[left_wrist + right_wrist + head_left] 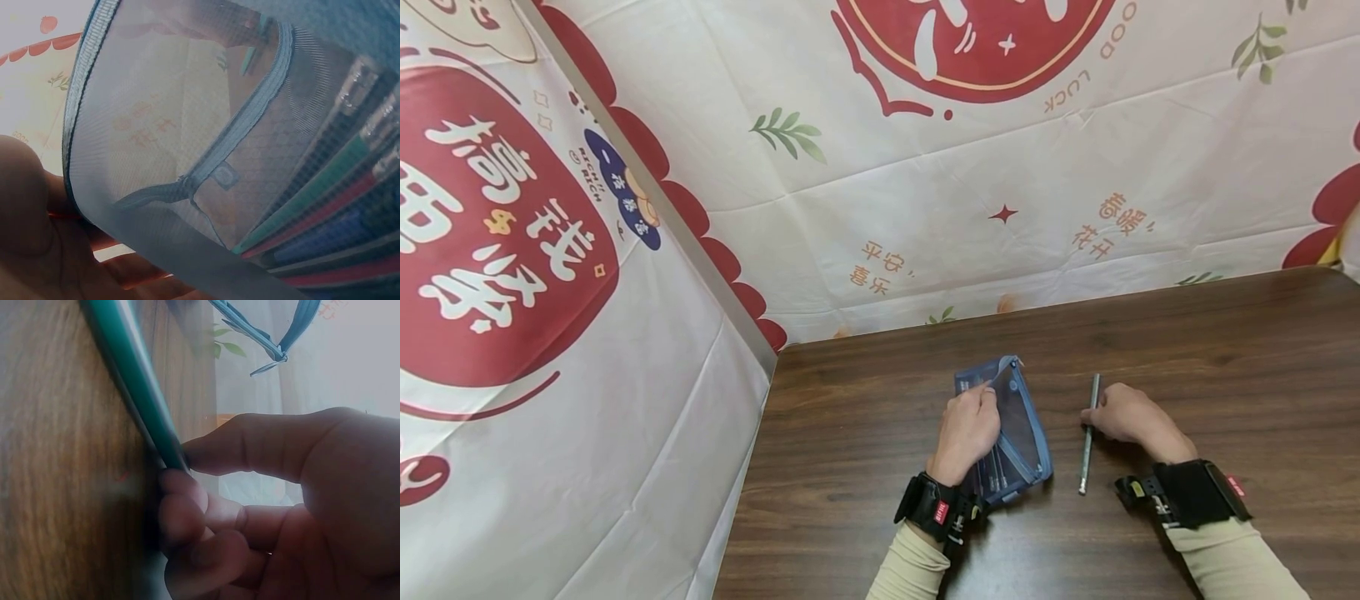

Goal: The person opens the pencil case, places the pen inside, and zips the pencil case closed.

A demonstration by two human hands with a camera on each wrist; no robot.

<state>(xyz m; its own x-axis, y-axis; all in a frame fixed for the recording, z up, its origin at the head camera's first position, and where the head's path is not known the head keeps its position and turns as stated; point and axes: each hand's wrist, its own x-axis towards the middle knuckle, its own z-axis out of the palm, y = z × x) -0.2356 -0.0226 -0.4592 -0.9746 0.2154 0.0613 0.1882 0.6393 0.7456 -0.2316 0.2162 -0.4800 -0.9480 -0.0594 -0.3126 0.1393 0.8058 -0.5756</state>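
My left hand grips the upper part of a blue mesh pencil case, holding its zipped opening apart. Through the mesh in the left wrist view, several pencils show, green, red and dark, with metal-banded ends. To the right of the case, my right hand pinches a green pencil between thumb and fingers, close over the table. In the head view the pencil stands nearly lengthwise, its banded end toward me. The left fingertips are partly hidden behind the case in the left wrist view.
The brown wooden table carries the case and pencil. A white printed cloth hangs behind its far edge, and another printed cloth panel stands along the left side. Both wrists wear black camera straps.
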